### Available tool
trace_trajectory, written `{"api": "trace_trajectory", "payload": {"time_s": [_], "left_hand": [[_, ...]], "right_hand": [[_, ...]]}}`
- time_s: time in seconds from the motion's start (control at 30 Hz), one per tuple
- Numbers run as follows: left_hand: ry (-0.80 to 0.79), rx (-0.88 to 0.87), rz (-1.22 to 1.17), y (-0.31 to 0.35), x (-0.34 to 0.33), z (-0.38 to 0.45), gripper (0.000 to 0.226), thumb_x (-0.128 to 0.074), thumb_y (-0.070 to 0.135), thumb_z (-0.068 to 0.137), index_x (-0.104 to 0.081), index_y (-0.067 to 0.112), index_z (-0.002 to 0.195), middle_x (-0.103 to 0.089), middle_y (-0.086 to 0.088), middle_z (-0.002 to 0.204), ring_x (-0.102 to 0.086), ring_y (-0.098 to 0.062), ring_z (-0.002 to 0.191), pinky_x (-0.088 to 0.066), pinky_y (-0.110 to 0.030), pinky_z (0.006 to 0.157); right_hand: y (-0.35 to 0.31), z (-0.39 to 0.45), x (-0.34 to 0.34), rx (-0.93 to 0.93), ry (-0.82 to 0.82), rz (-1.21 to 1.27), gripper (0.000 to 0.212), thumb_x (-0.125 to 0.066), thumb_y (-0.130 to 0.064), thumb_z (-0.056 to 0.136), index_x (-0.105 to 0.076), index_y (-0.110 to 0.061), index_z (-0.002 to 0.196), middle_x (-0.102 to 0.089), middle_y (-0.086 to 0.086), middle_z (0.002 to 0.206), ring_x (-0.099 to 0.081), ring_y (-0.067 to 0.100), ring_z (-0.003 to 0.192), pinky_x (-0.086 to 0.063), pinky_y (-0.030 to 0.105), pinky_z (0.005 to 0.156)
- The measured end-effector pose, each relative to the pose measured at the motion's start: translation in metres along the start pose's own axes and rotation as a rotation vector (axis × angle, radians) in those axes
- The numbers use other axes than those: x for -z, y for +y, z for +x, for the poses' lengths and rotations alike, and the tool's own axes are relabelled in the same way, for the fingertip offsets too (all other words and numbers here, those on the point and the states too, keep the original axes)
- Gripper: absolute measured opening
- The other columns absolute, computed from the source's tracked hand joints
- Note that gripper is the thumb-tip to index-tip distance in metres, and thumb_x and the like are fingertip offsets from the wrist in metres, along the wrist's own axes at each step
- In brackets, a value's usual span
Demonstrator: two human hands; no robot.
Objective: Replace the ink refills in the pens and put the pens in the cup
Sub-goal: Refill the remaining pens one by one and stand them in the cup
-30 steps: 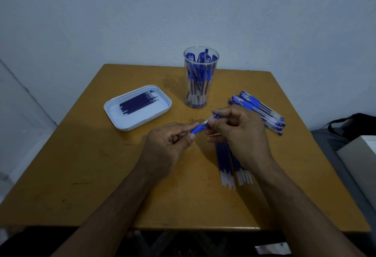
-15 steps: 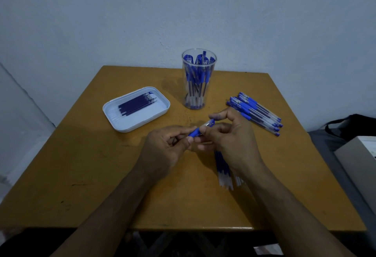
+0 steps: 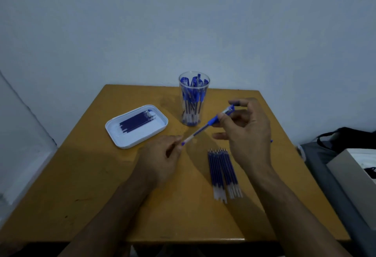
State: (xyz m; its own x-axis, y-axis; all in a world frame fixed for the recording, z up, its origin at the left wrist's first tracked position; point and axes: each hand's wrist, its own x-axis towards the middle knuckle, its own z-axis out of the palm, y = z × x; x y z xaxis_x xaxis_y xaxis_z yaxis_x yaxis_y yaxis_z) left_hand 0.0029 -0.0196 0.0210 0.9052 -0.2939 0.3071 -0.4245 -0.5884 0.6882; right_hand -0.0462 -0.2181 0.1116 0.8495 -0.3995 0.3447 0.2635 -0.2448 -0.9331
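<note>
My right hand (image 3: 248,132) is raised over the table and pinches a blue pen (image 3: 205,127) near its blue upper end. The pen slants down to the left. Its lower end stops right at the fingertips of my left hand (image 3: 160,159), whose fingers are loosely curled and hold nothing I can see. A clear cup (image 3: 193,102) with several blue pens stands at the back middle. Several loose refills (image 3: 221,173) lie below my right hand. A white tray (image 3: 142,136) on the left holds several dark refills (image 3: 137,123). My right hand hides the pile of pens on the right.
The yellow-brown table (image 3: 101,185) stands against a pale wall. To its right are a black bag (image 3: 345,136) and a white box (image 3: 354,177) on a grey surface. The table's front edge is near me.
My right hand has lifted up and to the right with the pen, which now shows at full length. My left hand has let go of the pen and stayed low.
</note>
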Motion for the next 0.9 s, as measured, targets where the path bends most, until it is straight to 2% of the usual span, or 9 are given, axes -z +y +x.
{"api": "trace_trajectory", "payload": {"time_s": [0.1, 0.17, 0.3, 0.4, 0.5, 0.63, 0.77, 0.9], "left_hand": [[-0.11, -0.057, 0.193, 0.004, -0.005, 0.014, 0.044, -0.054, 0.035, 0.103, -0.053, 0.025, 0.146, -0.057, 0.007, 0.142, -0.049, -0.007, 0.129, -0.041, -0.03, 0.112], [-0.135, -0.106, 0.267, 0.009, -0.008, 0.024, 0.043, -0.05, 0.036, 0.104, -0.052, 0.023, 0.146, -0.05, 0.006, 0.148, -0.044, -0.009, 0.134, -0.035, -0.025, 0.112], [-0.187, -0.116, 0.321, 0.003, -0.018, 0.035, 0.045, -0.046, 0.041, 0.104, -0.051, 0.024, 0.146, -0.038, 0.005, 0.155, -0.038, -0.013, 0.14, -0.033, -0.03, 0.118], [-0.185, -0.092, 0.304, -0.005, -0.024, 0.033, 0.046, -0.043, 0.044, 0.105, -0.05, 0.025, 0.147, -0.038, 0.004, 0.157, -0.032, -0.012, 0.145, -0.03, -0.034, 0.122], [-0.172, -0.104, 0.315, -0.007, -0.025, 0.032, 0.045, -0.043, 0.043, 0.106, -0.052, 0.024, 0.146, -0.039, 0.004, 0.157, -0.03, -0.011, 0.146, -0.027, -0.03, 0.122], [-0.182, -0.078, 0.303, -0.01, -0.027, 0.034, 0.047, -0.042, 0.045, 0.105, -0.049, 0.026, 0.147, -0.035, 0.006, 0.16, -0.027, -0.01, 0.148, -0.027, -0.031, 0.122], [-0.194, -0.063, 0.318, -0.013, -0.028, 0.035, 0.048, -0.041, 0.047, 0.104, -0.05, 0.027, 0.147, -0.034, 0.007, 0.161, -0.027, -0.012, 0.149, -0.031, -0.037, 0.122], [-0.192, -0.056, 0.326, -0.012, -0.028, 0.035, 0.048, -0.041, 0.047, 0.104, -0.049, 0.028, 0.148, -0.032, 0.008, 0.162, -0.025, -0.011, 0.15, -0.03, -0.037, 0.122]], "right_hand": [[-0.02, 0.017, 0.0, 0.093, 0.081, -0.037, 0.021, -0.068, -0.01, 0.095, -0.058, -0.019, 0.111, -0.071, 0.005, 0.087, -0.075, 0.017, 0.07, -0.061, 0.033, 0.055], [-0.033, 0.029, -0.004, 0.176, 0.121, -0.078, 0.021, -0.068, -0.011, 0.096, -0.058, -0.018, 0.113, -0.07, 0.0, 0.087, -0.074, 0.015, 0.07, -0.061, 0.035, 0.055], [-0.051, 0.055, -0.016, 0.397, 0.167, -0.146, 0.024, -0.066, -0.009, 0.094, -0.058, -0.018, 0.114, -0.067, -0.009, 0.09, -0.071, 0.013, 0.083, -0.062, 0.042, 0.063], [-0.057, 0.077, -0.025, 0.529, 0.16, -0.19, 0.024, -0.064, -0.005, 0.094, -0.058, -0.013, 0.116, -0.066, -0.004, 0.093, -0.069, 0.011, 0.085, -0.061, 0.037, 0.066], [-0.053, 0.1, -0.035, 0.614, 0.127, -0.263, 0.023, -0.063, 0.0, 0.093, -0.06, -0.008, 0.115, -0.066, 0.0, 0.094, -0.066, 0.01, 0.084, -0.058, 0.027, 0.075], [-0.039, 0.123, -0.052, 0.612, 0.009, -0.386, 0.022, -0.062, 0.001, 0.093, -0.061, -0.008, 0.113, -0.065, 0.004, 0.091, -0.064, 0.014, 0.079, -0.057, 0.036, 0.071], [-0.028, 0.136, -0.064, 0.494, -0.151, -0.517, 0.023, -0.059, -0.008, 0.097, -0.061, -0.011, 0.12, -0.065, 0.002, 0.09, -0.064, 0.021, 0.081, -0.058, 0.046, 0.071], [-0.021, 0.14, -0.074, 0.392, -0.208, -0.704, 0.018, -0.052, -0.022, 0.104, -0.06, -0.017, 0.119, -0.071, 0.008, 0.092, -0.065, 0.023, 0.075, -0.059, 0.044, 0.064]]}}
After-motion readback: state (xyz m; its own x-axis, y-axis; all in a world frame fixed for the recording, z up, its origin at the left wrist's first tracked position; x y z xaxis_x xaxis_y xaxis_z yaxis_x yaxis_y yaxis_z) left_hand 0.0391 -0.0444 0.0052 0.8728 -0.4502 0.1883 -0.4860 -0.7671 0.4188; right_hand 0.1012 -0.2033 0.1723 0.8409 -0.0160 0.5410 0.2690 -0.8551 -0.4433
